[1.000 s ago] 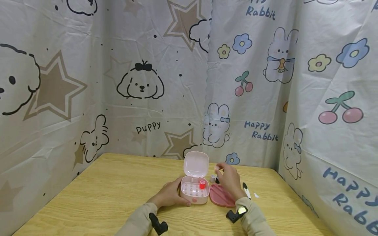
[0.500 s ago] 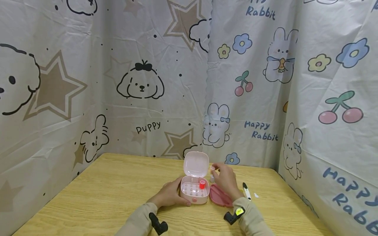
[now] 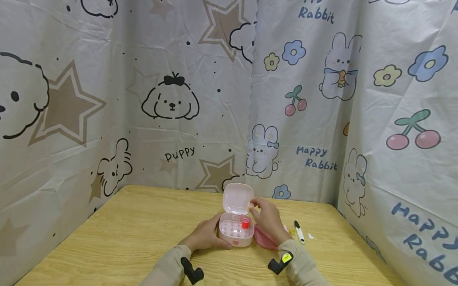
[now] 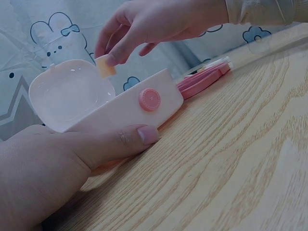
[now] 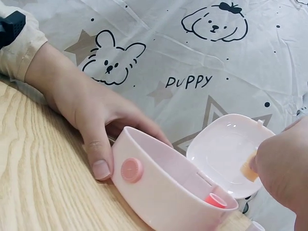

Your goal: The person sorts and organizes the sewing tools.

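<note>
A pale pink sewing box stands on the table with its lid raised, small pegs covering its floor. My left hand grips the box's left end, thumb along the front beside the round pink button. Inside, toward the back right, a red thread spool stands upright. Between thumb and fingers my right hand pinches a small peach-orange thread spool, held in the air above the box's right back side, in front of the lid. In the right wrist view this spool overlaps the lid.
A deep pink oval case lies right of the box, partly under my right forearm. Farther right are a black-and-white tool, a small yellow item and a white scrap. A printed curtain hangs behind the table.
My right hand has moved left with the peach-orange spool, from over the loose spools behind the pink case to beside the raised lid. The left hand and box have stayed put.
</note>
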`<action>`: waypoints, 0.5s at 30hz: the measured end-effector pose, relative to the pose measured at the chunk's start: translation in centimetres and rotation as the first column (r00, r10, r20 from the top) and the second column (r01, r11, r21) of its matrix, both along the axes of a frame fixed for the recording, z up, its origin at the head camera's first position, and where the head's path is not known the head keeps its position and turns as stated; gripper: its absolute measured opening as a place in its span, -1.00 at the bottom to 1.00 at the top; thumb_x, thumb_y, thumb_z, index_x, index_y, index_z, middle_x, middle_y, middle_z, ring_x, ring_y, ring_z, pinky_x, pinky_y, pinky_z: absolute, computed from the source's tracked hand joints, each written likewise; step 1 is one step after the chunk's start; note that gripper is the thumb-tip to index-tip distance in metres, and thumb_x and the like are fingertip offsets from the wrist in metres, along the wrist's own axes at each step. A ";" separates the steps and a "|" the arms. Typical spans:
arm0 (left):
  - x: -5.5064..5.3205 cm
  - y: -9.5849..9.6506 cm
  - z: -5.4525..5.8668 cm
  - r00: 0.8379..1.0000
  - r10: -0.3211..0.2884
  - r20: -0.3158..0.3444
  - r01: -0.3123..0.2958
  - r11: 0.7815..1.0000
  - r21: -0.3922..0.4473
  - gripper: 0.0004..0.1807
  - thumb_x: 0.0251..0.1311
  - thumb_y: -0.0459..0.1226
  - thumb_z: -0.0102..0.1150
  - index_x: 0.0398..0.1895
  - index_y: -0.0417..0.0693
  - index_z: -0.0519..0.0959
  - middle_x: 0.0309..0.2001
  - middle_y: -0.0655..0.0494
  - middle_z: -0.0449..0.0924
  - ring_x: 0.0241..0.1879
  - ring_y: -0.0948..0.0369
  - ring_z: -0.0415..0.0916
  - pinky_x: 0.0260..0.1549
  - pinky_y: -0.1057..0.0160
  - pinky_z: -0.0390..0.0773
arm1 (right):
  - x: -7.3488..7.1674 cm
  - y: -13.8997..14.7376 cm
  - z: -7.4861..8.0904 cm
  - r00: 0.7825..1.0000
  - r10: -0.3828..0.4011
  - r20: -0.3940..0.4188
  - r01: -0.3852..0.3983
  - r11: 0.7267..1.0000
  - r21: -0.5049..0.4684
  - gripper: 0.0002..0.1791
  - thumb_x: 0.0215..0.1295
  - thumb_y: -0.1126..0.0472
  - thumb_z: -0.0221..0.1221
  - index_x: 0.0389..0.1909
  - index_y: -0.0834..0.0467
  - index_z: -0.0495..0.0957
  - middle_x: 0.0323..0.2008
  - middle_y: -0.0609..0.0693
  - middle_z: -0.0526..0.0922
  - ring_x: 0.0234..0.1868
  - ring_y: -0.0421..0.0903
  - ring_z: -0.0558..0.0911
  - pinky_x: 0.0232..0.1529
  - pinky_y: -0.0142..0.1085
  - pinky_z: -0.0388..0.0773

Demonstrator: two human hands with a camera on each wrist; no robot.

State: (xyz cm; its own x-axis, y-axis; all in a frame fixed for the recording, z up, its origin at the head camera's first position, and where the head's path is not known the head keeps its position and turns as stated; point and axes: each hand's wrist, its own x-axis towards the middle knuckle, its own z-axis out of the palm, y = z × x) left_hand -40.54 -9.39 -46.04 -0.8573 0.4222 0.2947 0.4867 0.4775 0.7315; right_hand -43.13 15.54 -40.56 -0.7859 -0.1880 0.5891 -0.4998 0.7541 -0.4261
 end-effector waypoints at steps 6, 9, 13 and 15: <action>0.3 0.0 0.3 1.000 -0.007 -0.007 0.007 1.000 0.003 0.22 -0.15 0.05 0.71 0.57 -0.08 0.23 0.39 -0.04 0.45 0.35 -0.07 0.38 0.34 -0.25 0.27 | 0.2 -0.7 -0.4 0.999 0.030 0.017 -0.030 0.999 0.029 -0.79 0.33 0.26 0.40 -0.04 0.13 0.72 -0.15 -0.02 0.74 -0.03 0.07 0.67 0.11 0.08 0.57; 0.3 0.0 0.3 1.000 -0.005 -0.002 0.005 1.000 0.003 0.21 -0.15 0.05 0.71 0.57 -0.08 0.23 0.40 -0.04 0.44 0.35 -0.07 0.38 0.34 -0.24 0.27 | 0.3 -1.0 -0.6 0.997 0.048 0.064 -0.049 0.999 0.015 -0.76 0.33 0.27 0.39 -0.01 0.13 0.72 -0.12 -0.03 0.72 0.01 0.10 0.65 0.15 0.10 0.54; 0.3 -0.1 0.2 1.000 -0.002 -0.008 0.002 1.000 -0.009 0.21 -0.15 0.07 0.71 0.56 -0.09 0.24 0.38 -0.04 0.46 0.34 -0.07 0.39 0.33 -0.24 0.30 | 0.6 -1.3 -0.9 0.990 0.061 0.131 -0.059 0.998 -0.018 -0.74 0.34 0.26 0.39 0.03 0.08 0.71 -0.11 -0.10 0.69 0.04 0.07 0.62 0.19 0.11 0.52; 0.3 -0.1 0.2 1.000 0.000 -0.012 0.000 1.000 -0.016 0.22 -0.16 0.07 0.71 0.56 -0.10 0.24 0.38 -0.04 0.47 0.33 -0.07 0.40 0.32 -0.24 0.31 | 0.8 -1.4 -1.0 0.988 0.062 0.144 -0.060 0.998 -0.021 -0.74 0.34 0.26 0.40 0.03 0.06 0.71 -0.11 -0.13 0.68 0.05 0.06 0.60 0.20 0.12 0.50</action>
